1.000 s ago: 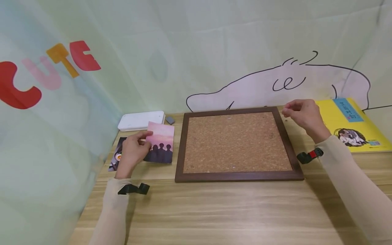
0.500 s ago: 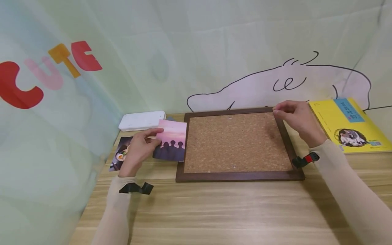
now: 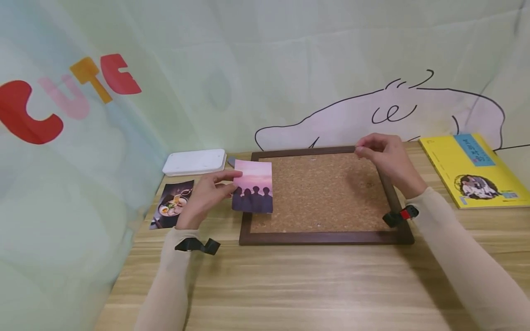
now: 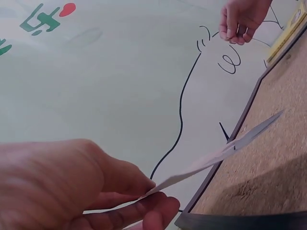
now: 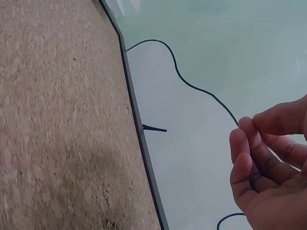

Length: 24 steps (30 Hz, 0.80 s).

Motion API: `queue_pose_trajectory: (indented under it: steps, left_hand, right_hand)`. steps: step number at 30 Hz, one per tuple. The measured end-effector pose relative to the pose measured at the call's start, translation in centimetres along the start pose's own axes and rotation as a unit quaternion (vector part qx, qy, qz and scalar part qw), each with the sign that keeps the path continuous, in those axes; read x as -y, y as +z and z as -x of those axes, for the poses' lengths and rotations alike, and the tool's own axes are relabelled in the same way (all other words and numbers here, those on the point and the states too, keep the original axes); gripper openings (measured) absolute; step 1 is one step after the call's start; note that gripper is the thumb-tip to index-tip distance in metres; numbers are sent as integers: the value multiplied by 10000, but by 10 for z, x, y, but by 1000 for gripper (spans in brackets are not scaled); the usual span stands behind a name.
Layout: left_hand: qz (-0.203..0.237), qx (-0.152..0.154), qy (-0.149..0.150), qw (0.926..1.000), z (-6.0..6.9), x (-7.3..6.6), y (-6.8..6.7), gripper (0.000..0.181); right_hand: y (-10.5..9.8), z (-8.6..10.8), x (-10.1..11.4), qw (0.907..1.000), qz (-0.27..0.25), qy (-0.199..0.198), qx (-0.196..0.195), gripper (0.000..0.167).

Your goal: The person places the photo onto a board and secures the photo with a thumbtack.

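Between thumb and fingers, my left hand (image 3: pixel 207 195) (image 4: pixel 81 182) pinches the left edge of a pink and purple photo (image 3: pixel 257 181) (image 4: pixel 206 163) showing dark silhouettes. The photo is held over the left side of a brown-framed cork board (image 3: pixel 327 197) (image 4: pixel 268 158) (image 5: pixel 67 120), and in the left wrist view it tilts above the surface. My right hand (image 3: pixel 391 161) (image 4: pixel 243 21) (image 5: pixel 273 167) hovers by the board's top right part, fingers curled and thumb and index tips together. Nothing can be made out between those tips; a tiny thing there could be hidden.
On the wooden table (image 3: pixel 290 285), a food photo (image 3: pixel 171 207) lies left of the board, below a white case (image 3: pixel 194 162). A small grey piece (image 3: pixel 231 162) is partly behind the held photo. The yellow book (image 3: pixel 476 170) lies at the right, before a printed curtain (image 3: pixel 232 69).
My left hand has carried the silhouette photo rightward from beside the board to over its left side, uncovering more of the food photo. My right hand has moved left, over the board's top edge.
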<state>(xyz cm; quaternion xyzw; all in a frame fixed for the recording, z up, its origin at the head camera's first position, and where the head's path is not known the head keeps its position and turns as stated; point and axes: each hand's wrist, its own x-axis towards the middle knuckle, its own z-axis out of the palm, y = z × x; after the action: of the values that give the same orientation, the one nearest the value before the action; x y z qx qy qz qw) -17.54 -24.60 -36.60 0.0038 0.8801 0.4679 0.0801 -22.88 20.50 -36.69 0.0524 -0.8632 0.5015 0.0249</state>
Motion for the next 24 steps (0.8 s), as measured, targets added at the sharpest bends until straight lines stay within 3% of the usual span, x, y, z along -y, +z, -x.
queue_pose_trajectory:
  steps: [8, 14, 24]
  left_hand:
    - [115, 98, 40, 9999, -9, -8, 9, 39]
    - [220, 164, 235, 9993, -15, -13, 20, 39]
    - [205, 300, 431, 9984, -24, -17, 36, 39]
  right_hand:
    - [14, -1, 10, 9993, -220, -291, -41, 24]
    - [25, -4, 16, 9975, -572, -425, 16, 20]
    - [34, -3, 25, 9981, -422, -408, 197, 17]
